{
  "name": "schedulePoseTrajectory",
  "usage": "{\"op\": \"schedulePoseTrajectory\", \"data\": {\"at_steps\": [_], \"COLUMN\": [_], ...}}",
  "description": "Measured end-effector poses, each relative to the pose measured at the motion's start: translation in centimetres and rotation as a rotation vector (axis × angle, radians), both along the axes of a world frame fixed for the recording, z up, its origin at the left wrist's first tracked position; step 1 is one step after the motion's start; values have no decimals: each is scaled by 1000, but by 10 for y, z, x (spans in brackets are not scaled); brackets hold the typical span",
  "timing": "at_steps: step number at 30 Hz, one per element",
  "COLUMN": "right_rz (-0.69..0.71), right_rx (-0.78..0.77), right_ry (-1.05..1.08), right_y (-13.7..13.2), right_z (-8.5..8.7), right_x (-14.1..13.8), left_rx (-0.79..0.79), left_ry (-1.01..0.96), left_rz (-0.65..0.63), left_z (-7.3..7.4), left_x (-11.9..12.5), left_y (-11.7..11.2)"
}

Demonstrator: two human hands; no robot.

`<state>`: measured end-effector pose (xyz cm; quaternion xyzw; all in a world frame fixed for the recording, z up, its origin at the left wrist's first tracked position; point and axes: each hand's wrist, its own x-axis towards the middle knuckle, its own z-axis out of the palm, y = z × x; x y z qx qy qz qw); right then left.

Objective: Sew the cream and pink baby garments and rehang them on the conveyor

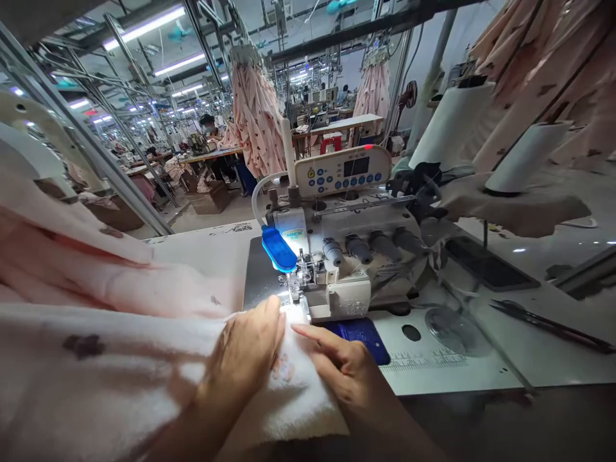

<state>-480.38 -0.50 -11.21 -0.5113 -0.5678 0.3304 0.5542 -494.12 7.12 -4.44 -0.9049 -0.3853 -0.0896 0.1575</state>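
A pale pink fleece fabric (158, 343) with dark printed motifs spreads over the left side of the table and runs up to the needle area (299, 282) of an overlock sewing machine (356, 221). My left hand (253, 340) is closed on this fabric just left of the presser foot, its fingers together and bent downward. Close by, my right hand (349, 366) pinches the fabric's right edge, index finger stretched toward the foot and the other fingers curled. Part of the left fingers is hidden behind the hand. The machine's lamp lights the cloth between both hands.
A blue guard (279, 249) hangs beside the needle. Thread cones (452, 122) stand at the back right. Tweezers (548, 321) and a clear round lid (452, 328) lie on the right of the table (428, 378). Pink garments (257, 115) hang behind.
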Motion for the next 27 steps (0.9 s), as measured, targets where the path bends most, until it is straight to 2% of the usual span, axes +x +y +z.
{"op": "schedulePoseTrajectory", "data": {"at_steps": [5, 8, 10, 11, 13, 15, 17, 19, 21, 22, 24, 26, 27], "right_rz": [-53, -75, -100, -119, -161, -155, -173, -295, -393, -359, -165, -19, -9], "right_rx": [-64, -38, -6, 10, 50, 66, 81, 168, 262, 253, 121, -23, -51], "right_ry": [90, 166, 179, 179, 184, 200, 182, 107, 37, 33, 85, 155, 178], "right_y": [10, 21, 25, 25, 19, 8, -1, -3, 3, 6, 10, 4, -2], "right_z": [0, 6, 7, 6, -1, -10, -19, -24, -26, -27, -30, -32, -33], "right_x": [2, 5, 4, 3, -3, -10, -15, -14, -10, -9, -10, -16, -20], "left_rx": [12, 44, 74, 116, 229, 323, 325, 258, 120, 36, -83, -110, -93], "left_ry": [40, 37, 14, -23, -149, -303, -419, -559, -692, -733, -749, -732, -728], "left_rz": [24, 15, 12, -21, -185, -410, -506, -537, -547, -536, -489, -456, -453], "left_z": [10, 17, 16, 12, -1, -20, -39, -52, -59, -61, -64, -69, -71], "left_x": [17, 26, 25, 22, 13, 2, -6, -10, -12, -14, -17, -21, -22], "left_y": [11, 27, 32, 31, 21, 3, -14, -26, -31, -32, -34, -38, -40]}}
